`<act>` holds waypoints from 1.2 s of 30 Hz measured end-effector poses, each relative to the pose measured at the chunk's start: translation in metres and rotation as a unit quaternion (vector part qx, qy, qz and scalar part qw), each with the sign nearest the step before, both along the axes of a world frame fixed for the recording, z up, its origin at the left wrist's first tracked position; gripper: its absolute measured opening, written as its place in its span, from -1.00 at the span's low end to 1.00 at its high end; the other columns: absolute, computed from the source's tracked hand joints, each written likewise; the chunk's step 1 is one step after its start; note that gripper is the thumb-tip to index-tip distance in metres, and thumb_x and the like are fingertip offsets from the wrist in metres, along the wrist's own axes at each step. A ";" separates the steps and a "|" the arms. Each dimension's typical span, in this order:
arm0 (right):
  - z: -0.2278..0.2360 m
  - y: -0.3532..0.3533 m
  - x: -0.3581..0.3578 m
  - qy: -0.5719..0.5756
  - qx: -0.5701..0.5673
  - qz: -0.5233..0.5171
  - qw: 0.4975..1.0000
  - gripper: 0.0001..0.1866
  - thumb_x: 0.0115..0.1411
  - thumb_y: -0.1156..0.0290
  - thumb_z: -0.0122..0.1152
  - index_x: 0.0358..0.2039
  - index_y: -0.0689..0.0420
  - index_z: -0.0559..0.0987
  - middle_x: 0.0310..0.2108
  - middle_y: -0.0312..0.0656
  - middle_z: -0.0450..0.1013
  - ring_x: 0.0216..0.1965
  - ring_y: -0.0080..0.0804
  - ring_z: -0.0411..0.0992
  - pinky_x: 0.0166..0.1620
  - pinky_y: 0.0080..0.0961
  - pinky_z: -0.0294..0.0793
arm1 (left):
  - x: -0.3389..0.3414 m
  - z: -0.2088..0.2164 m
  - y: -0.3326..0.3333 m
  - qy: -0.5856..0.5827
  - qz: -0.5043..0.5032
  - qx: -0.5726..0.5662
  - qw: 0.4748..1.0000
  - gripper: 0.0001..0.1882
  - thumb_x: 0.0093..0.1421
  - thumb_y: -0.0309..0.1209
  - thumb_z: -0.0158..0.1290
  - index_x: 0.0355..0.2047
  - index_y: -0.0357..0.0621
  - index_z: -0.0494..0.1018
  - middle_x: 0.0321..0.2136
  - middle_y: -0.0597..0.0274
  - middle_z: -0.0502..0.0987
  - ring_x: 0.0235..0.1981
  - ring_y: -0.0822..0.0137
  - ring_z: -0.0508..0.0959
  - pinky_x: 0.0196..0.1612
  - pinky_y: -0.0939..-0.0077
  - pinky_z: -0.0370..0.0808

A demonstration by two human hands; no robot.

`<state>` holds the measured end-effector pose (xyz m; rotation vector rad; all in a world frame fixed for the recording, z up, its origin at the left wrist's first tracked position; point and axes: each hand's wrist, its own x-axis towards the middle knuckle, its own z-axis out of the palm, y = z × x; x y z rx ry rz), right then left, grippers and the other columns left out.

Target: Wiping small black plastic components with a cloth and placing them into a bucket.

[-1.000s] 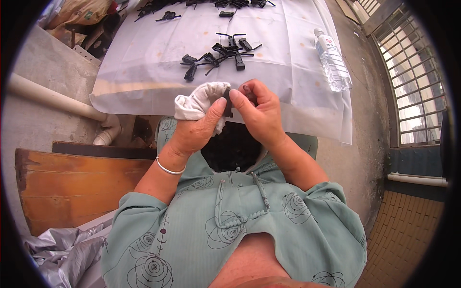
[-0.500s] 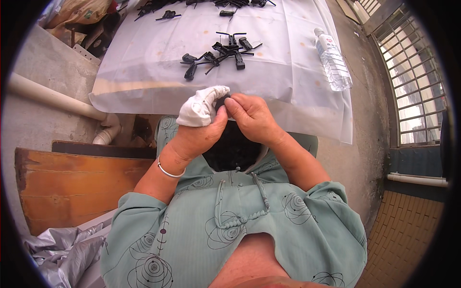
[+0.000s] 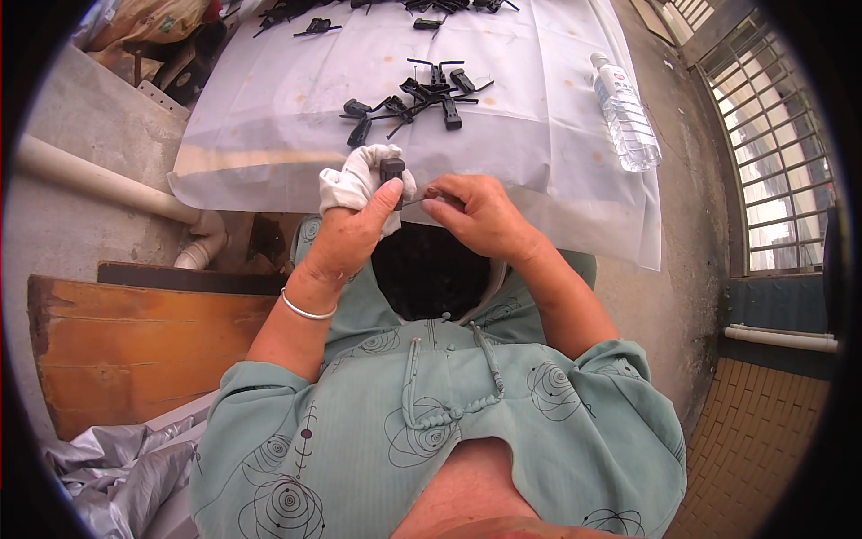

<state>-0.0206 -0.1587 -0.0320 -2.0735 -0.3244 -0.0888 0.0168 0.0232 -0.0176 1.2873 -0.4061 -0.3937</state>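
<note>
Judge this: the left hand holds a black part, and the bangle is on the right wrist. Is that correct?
Not quite: the bangle is on the left wrist, as the head view shows. The left hand does hold a black part.

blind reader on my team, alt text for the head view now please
A person's left hand, partly covered by white cloth, holds a small black part, the right hand close beside it. Beyond, more black parts and a clear bottle lie on a whitish sheet.

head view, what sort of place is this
Probably a makeshift workspace in a yard or passage: small black parts lie on a sheet-covered table, with a barred window right and pale pipe left.
</note>
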 end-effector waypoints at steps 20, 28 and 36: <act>0.008 0.017 0.008 -0.018 0.071 0.013 0.997 -0.77 0.19 0.40 -0.01 -0.55 0.26 0.41 -0.65 -0.06 0.31 -0.63 -0.36 0.19 -0.49 -0.48 0.28 | -0.011 -0.002 -0.020 -0.322 0.103 0.215 0.916 -0.78 0.06 -0.58 -0.16 -0.24 -0.33 0.31 -0.41 0.02 0.42 -0.43 0.21 0.45 -0.32 0.44 0.40; 0.021 -0.014 0.038 0.044 0.000 0.021 0.999 -0.76 0.17 0.32 0.04 -0.48 0.25 0.47 -0.64 -0.10 0.36 -0.63 -0.36 0.23 -0.49 -0.47 0.30 | -0.001 0.002 -0.001 -0.297 -0.031 0.309 0.903 -0.69 0.11 -0.50 -0.07 -0.11 -0.28 0.32 -0.27 0.00 0.43 -0.25 0.14 0.44 -0.17 0.43 0.38; -0.013 -0.040 0.100 -0.164 -0.270 -0.161 0.935 -0.85 0.11 0.34 0.07 -0.37 0.14 0.45 -0.51 -0.09 0.44 -0.50 -0.10 0.42 -0.42 -0.24 0.39 | 0.002 0.002 -0.009 -0.215 0.066 0.240 0.944 -0.71 0.13 -0.48 -0.01 -0.11 -0.29 0.37 -0.23 0.05 0.44 -0.42 0.30 0.52 -0.30 0.53 0.45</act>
